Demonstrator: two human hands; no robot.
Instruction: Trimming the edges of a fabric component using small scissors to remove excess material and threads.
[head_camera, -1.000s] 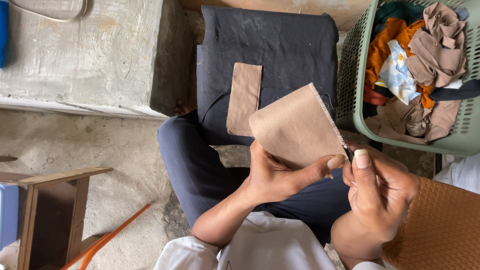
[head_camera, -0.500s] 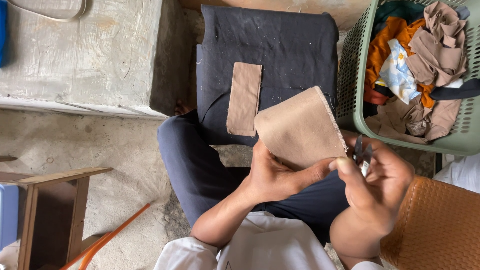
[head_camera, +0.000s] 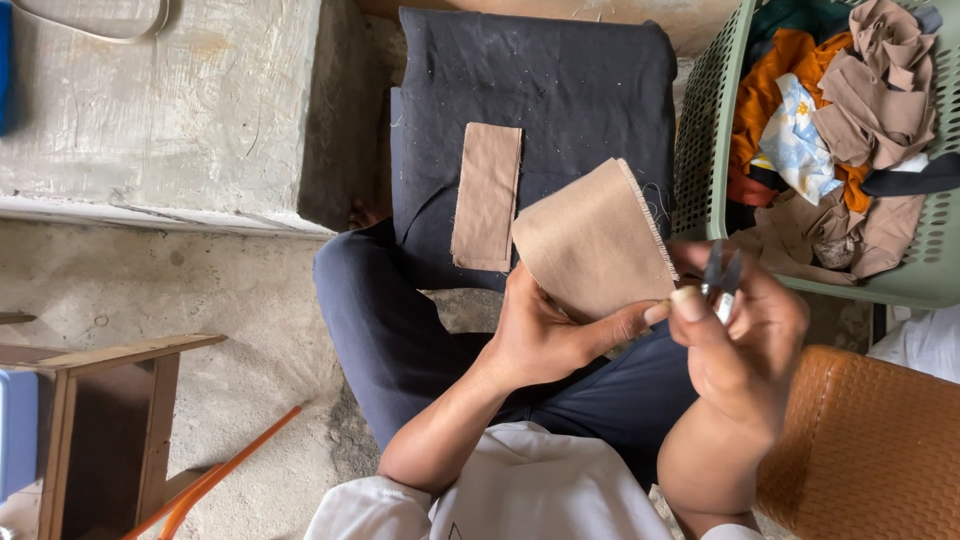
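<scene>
Tan fabric piece (head_camera: 595, 240) pinched at lower edge by left hand (head_camera: 545, 335), thumb on top. Right hand (head_camera: 745, 330) just beside, closed around small thread snips (head_camera: 722, 272). Beyond: tan strip (head_camera: 487, 195) on black cloth (head_camera: 560, 90). Right: green basket (head_camera: 712, 130) of scraps.

The left hand (head_camera: 545, 340) is holding a plain tan cloth piece (head_camera: 592, 240), its frayed edge showing paler threads. Just left of that tan cloth piece, a tan strip (head_camera: 486, 196) of the same shade is lying on a black cushion (head_camera: 560, 90) flecked with pale lint. Right of the cloth piece, the right hand (head_camera: 745, 335) is gripping small dark snips (head_camera: 722, 270). Further right, a pale green basket (head_camera: 715, 120) is carrying orange, brown, taupe and light blue patterned scraps (head_camera: 850, 120). Below the cloth piece, the dark navy trousers (head_camera: 400, 340) and white shirt (head_camera: 520, 490) are showing, with a woven brown seat (head_camera: 870, 440) lower right.
</scene>
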